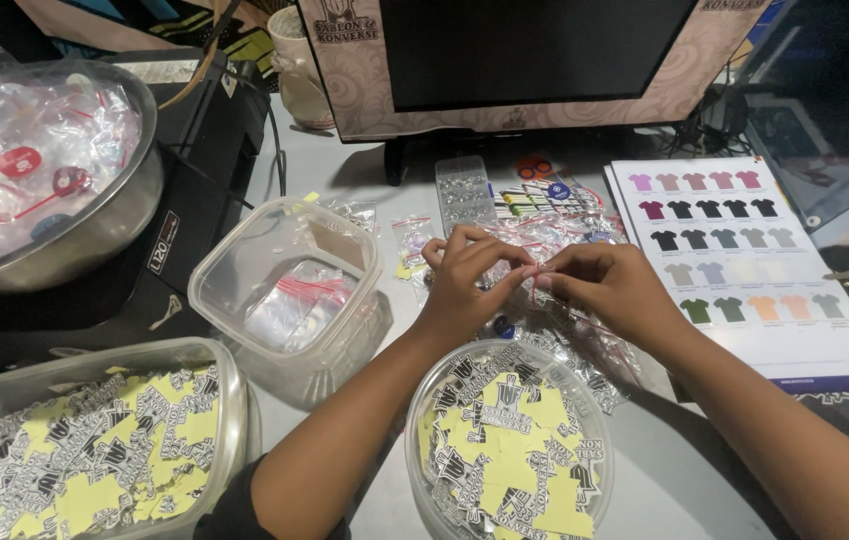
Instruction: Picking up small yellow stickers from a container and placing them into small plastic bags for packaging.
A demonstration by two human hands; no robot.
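Both hands meet above the middle of the table [345, 160]. The left hand [467, 275] and the right hand [607, 285] pinch one small clear bag [535, 272] between their fingertips, each clamped on it, just over a loose heap of bags [585, 345] of the same kind.

Three clear tubs stand near the arms. One round tub [508, 440] below the hands holds yellow-backed stickers. One larger tub [95, 440] at the lower left holds more of them. One square tub [290, 285] between them holds a few clear bags.

One metal bowl [95, 225] at the left is piled with filled bags. One colour chart [745, 265] of shirts lies at the right, with one monitor [535, 60] behind.
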